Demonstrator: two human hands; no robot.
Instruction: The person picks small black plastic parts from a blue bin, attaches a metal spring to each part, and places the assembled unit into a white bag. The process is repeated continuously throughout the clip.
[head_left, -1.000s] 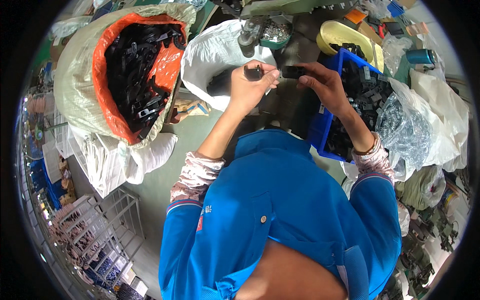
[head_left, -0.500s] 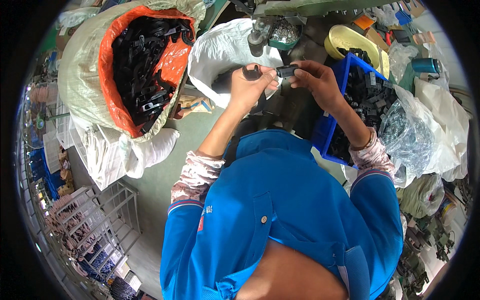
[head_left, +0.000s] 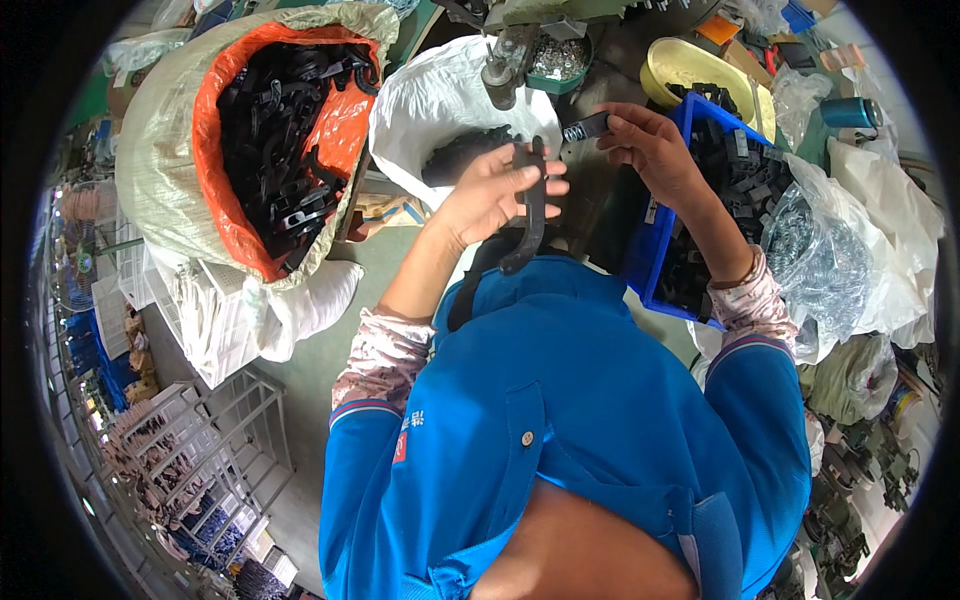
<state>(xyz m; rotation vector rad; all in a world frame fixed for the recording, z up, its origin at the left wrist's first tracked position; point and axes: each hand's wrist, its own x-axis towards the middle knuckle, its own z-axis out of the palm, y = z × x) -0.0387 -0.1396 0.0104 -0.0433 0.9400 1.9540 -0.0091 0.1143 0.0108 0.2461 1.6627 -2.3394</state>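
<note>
In my left hand point(head_left: 480, 195) is a long black curved part point(head_left: 533, 215), like a plastic handle with a hooked lower end. My thumb presses it against the fingers, whose tips stick out beyond it. My right hand point(head_left: 650, 150) pinches a small black block point(head_left: 592, 126) between thumb and fingertips. A metal coil spring point(head_left: 573, 132) shows at the block's left end. The two held pieces are apart, with a small gap between them. Behind my left hand, a white sack point(head_left: 400, 120) stands open with dark parts inside.
At left stands a big woven sack with an orange liner point(head_left: 207, 150), full of black curved parts. A blue crate point(head_left: 640, 255) of black blocks is beside my right forearm, near a bag of springs point(head_left: 815, 270). Beyond are a yellow basin point(head_left: 660, 70), green tray point(head_left: 553, 85) and machine post point(head_left: 503, 75).
My hands have drawn apart. The curved part has swung into full view across my left fingers, and the block in my right hand has turned, showing its spring.
</note>
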